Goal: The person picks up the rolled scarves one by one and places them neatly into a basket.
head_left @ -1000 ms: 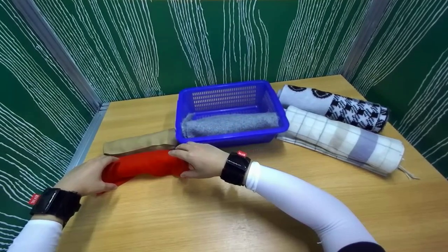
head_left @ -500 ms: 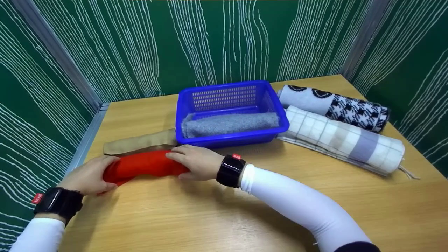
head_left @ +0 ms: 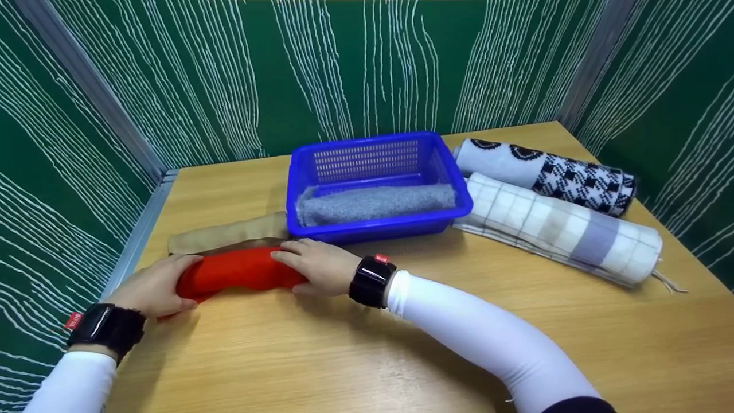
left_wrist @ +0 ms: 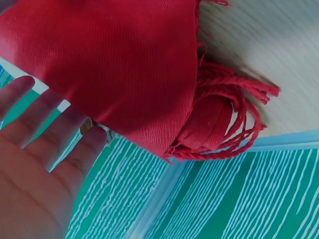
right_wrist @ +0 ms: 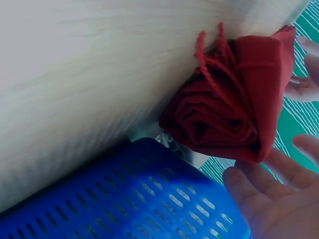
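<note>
A rolled red scarf (head_left: 243, 269) with twisted fringe at its ends lies on the table in front of the blue basket. My left hand (head_left: 152, 284) is on the scarf's left end, fingers on the far side and thumb on the near side. In the left wrist view, that hand's fingers are straight and meet the cloth's edge. The right hand (head_left: 321, 267) touches the other end, beside the basket's front corner. Its fingers look extended in the right wrist view, tips against the scarf's spiral end (right_wrist: 214, 122). Both wrists wear black bands.
The blue basket (head_left: 373, 224) holds a grey rolled cloth (head_left: 378, 203). Behind the red scarf lies a tan rolled cloth (head_left: 229, 232). To the right are a checked fringed roll (head_left: 550, 223) and a black-and-white patterned roll (head_left: 573, 175). Green walls enclose the table's (head_left: 321, 355) back and sides.
My left hand has shifted slightly right, and the scarf's left end has moved in with it. The right wrist has drifted a little left, its hand still on the scarf.
</note>
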The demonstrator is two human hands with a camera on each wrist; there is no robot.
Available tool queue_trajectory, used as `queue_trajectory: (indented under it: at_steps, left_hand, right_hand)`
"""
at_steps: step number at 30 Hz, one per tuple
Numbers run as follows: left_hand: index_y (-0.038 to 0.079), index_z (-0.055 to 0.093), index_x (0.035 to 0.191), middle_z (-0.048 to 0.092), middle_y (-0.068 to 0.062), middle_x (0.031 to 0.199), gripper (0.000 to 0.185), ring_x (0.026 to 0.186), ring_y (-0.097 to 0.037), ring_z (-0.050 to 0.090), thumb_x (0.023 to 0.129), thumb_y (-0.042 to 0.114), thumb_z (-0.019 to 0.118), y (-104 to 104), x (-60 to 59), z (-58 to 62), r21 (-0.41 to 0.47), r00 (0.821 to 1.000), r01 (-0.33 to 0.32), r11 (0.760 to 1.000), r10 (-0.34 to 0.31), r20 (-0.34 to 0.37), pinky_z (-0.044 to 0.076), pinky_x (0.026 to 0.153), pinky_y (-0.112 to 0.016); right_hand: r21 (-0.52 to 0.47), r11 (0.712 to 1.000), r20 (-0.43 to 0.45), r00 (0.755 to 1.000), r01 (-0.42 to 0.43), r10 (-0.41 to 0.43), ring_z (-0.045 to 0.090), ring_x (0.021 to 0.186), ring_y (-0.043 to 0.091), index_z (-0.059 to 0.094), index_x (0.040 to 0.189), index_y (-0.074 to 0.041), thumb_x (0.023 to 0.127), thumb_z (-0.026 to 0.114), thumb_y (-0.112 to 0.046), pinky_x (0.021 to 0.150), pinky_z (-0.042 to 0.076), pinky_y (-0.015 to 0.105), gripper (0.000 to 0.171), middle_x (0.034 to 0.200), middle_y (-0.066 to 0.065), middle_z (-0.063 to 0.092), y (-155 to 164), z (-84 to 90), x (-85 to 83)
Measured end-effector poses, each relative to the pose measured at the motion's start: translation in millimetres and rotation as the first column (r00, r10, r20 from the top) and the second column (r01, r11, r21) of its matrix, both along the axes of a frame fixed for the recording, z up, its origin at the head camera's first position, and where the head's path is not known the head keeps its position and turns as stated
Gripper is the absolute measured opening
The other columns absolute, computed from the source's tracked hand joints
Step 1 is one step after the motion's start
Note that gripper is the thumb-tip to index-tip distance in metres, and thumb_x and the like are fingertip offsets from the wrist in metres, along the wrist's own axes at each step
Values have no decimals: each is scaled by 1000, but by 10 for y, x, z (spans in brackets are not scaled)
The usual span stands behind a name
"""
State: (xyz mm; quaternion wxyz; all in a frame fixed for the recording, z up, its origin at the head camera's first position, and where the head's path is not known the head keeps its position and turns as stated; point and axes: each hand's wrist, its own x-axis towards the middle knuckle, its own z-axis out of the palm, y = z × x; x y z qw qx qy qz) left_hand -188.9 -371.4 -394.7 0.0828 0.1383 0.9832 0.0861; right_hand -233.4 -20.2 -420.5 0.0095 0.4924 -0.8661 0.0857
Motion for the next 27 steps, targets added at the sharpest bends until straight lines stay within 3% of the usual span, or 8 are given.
queue_trajectory:
  at_steps: [11, 21, 27]
  left_hand:
    - [3, 51, 158, 53, -32, 156, 90, 133, -55, 54, 82, 27, 93, 10, -51, -74, -7, 1000, -23, 1000, 23, 18, 44, 109, -80]
    - [0, 53, 155, 56, -33, 151, 83, 130, -54, 55, 83, 19, 91, 18, -84, -108, -18, 1000, -26, 999, 26, -4, 45, 108, -78]
    - [0, 56, 152, 62, -31, 146, 75, 125, -52, 60, 86, 14, 88, 29, -101, -130, -28, 1000, -9, 1000, 9, -24, 46, 109, -75]
  right_hand:
    - [21, 999, 31, 999, 35, -35, 50, 153, 35, 41, 168, -16, 103, 76, -36, 131, 38, 45, 76, 169, 15, 47, -56, -127, -45]
    - [51, 997, 43, 997, 59, -61, 46, 157, 35, 39, 169, -15, 104, 75, -33, 132, 35, 48, 77, 169, 21, 46, -111, -198, -90]
    - [68, 995, 10, 997, 78, -79, 55, 150, 34, 40, 168, -14, 103, 76, -29, 128, 42, 47, 75, 162, 21, 54, -167, -231, -118]
